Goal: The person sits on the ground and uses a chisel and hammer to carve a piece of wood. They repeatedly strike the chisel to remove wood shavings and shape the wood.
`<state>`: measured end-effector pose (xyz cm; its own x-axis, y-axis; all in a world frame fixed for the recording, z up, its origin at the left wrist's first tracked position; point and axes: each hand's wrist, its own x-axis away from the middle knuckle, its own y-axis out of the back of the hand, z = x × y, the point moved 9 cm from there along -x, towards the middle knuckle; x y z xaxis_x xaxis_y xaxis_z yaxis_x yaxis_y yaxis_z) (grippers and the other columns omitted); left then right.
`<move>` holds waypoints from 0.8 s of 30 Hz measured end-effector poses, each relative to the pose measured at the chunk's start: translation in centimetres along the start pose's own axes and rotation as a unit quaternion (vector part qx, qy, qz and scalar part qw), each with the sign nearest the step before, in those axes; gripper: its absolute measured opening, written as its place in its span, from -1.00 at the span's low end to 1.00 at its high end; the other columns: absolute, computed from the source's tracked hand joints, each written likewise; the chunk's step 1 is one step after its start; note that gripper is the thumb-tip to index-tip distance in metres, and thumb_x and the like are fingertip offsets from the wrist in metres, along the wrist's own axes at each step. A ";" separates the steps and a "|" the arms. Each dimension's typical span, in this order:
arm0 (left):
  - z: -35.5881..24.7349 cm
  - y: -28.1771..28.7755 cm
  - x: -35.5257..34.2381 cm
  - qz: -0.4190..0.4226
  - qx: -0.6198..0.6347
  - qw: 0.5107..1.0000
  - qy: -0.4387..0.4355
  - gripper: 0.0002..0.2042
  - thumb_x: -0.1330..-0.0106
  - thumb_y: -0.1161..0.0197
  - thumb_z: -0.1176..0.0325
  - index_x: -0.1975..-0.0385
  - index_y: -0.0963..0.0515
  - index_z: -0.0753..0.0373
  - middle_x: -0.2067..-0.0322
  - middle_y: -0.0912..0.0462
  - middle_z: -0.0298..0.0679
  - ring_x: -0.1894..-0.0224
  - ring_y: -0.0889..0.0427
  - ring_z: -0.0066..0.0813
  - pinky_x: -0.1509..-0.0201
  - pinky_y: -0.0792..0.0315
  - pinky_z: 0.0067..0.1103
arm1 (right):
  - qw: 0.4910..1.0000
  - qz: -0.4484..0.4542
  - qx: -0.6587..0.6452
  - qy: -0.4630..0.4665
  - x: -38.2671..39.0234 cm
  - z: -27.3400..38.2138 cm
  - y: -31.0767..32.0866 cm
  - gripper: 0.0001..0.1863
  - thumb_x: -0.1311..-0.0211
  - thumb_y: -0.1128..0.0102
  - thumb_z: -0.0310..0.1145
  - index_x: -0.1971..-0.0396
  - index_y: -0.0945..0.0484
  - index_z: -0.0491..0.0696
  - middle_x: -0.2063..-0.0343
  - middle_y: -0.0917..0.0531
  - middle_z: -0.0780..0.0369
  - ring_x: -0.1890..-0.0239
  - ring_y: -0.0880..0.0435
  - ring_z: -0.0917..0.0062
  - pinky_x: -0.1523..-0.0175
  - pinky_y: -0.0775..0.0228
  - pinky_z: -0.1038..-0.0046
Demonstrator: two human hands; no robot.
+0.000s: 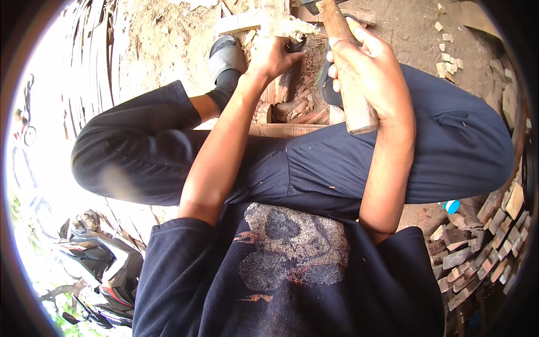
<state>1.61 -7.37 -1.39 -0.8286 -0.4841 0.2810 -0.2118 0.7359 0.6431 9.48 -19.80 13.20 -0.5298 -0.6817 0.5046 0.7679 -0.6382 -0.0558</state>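
My right hand (373,67) is wrapped around a thick wooden handle (359,104), whose butt points back toward me. A dark metal head (312,7) shows at the handle's far end, cut off by the top of the view, so I cannot tell whether it is a hammer or a hatchet. My left hand (273,60) is closed on the near end of a pale piece of wood (274,21), its thumb reaching out to the right. Splintered, frayed fibres (300,27) stick out on the wood's right side. The left fingertips are mostly hidden.
Between my bent legs lie wood chips (300,104) and a wooden board (281,130). A sandalled foot (226,59) rests left of my left hand. Cut wood blocks (477,253) are piled at the right, near a blue cap (451,206). A motorcycle (106,264) stands at the lower left.
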 end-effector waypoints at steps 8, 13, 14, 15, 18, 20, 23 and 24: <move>-0.4 0.9 -0.9 -0.019 -0.012 0.999 -0.026 -0.57 -0.03 -0.39 0.10 0.41 -0.60 0.45 0.54 -0.61 0.06 0.44 -0.65 -0.14 0.28 -0.50 -0.38 | 1.000 -0.007 0.027 -0.001 -0.8 -0.6 0.2 -0.33 -0.24 -0.10 -0.38 -0.30 -0.07 -0.22 0.48 -0.53 0.23 0.56 -0.52 0.66 0.52 -0.42 0.60; 1.4 2.0 -1.4 -0.074 0.015 0.997 0.013 -0.54 0.00 -0.41 0.06 0.42 -0.60 0.45 0.55 -0.63 0.03 0.45 -0.66 -0.19 0.29 -0.51 -0.41 | 1.000 -0.006 0.005 -0.017 -1.1 -1.0 0.0 -0.32 -0.25 -0.10 -0.39 -0.30 -0.05 -0.22 0.47 -0.54 0.23 0.56 -0.52 0.65 0.52 -0.42 0.59; 2.1 3.1 -1.6 -0.104 0.031 0.994 0.027 -0.53 0.00 -0.41 0.06 0.42 -0.59 0.45 0.55 -0.63 0.02 0.46 -0.66 -0.19 0.29 -0.51 -0.41 | 1.000 -0.005 0.001 -0.021 -1.3 -1.2 -0.1 -0.32 -0.25 -0.09 -0.39 -0.30 -0.05 -0.22 0.48 -0.54 0.23 0.56 -0.52 0.65 0.52 -0.42 0.59; 2.8 4.2 -1.7 -0.134 0.047 0.989 0.042 -0.53 0.00 -0.42 0.05 0.42 -0.59 0.46 0.56 -0.63 0.01 0.47 -0.65 -0.20 0.29 -0.50 -0.41 | 1.000 -0.004 -0.004 -0.025 -1.7 -1.7 -0.1 -0.32 -0.25 -0.09 -0.39 -0.30 -0.05 -0.23 0.48 -0.54 0.23 0.56 -0.52 0.65 0.52 -0.42 0.58; 4.3 7.3 -1.4 -0.186 0.112 0.969 0.115 -0.60 -0.07 -0.37 0.08 0.43 -0.61 0.38 0.60 -0.63 -0.18 0.56 -0.58 -0.48 0.39 -0.47 -0.51 | 0.999 -0.015 0.004 -0.048 -2.9 -3.2 0.2 -0.32 -0.25 -0.09 -0.39 -0.31 -0.03 -0.23 0.49 -0.54 0.23 0.56 -0.52 0.64 0.52 -0.42 0.57; 6.6 8.7 -1.4 -0.209 0.150 0.956 0.141 -0.62 -0.07 -0.36 0.07 0.44 -0.62 0.34 0.61 -0.63 -0.21 0.58 -0.55 -0.55 0.41 -0.45 -0.55 | 0.996 -0.044 -0.001 -0.075 -3.2 -4.0 0.1 -0.39 -0.25 -0.06 -0.41 -0.26 -0.12 -0.26 0.55 -0.54 0.22 0.60 -0.52 0.61 0.53 -0.41 0.54; 7.8 10.0 -0.8 -0.255 0.129 0.943 0.173 -0.59 0.01 -0.42 0.04 0.46 -0.63 0.34 0.63 -0.61 -0.24 0.59 -0.54 -0.55 0.43 -0.44 -0.55 | 0.994 -0.040 -0.020 -0.100 -4.9 -6.8 0.6 -0.54 -0.25 -0.03 -0.42 -0.11 -0.26 -0.28 0.60 -0.54 0.20 0.65 -0.52 0.57 0.54 -0.40 0.53; 7.4 10.0 -0.9 -0.246 0.109 0.947 0.176 -0.57 -0.01 -0.41 0.06 0.35 -0.61 0.35 0.60 -0.63 -0.22 0.58 -0.57 -0.54 0.43 -0.47 -0.58 | 0.992 -0.049 -0.023 -0.117 -5.1 -7.7 0.8 -0.59 -0.25 -0.02 -0.43 -0.06 -0.29 -0.28 0.62 -0.54 0.20 0.66 -0.52 0.55 0.54 -0.40 0.52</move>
<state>-3.58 3.93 -0.51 -0.3866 -0.8931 0.2301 -0.6611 0.4424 0.6060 10.06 -19.57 3.91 -0.4993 -0.5166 0.6956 0.6967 -0.7166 -0.0321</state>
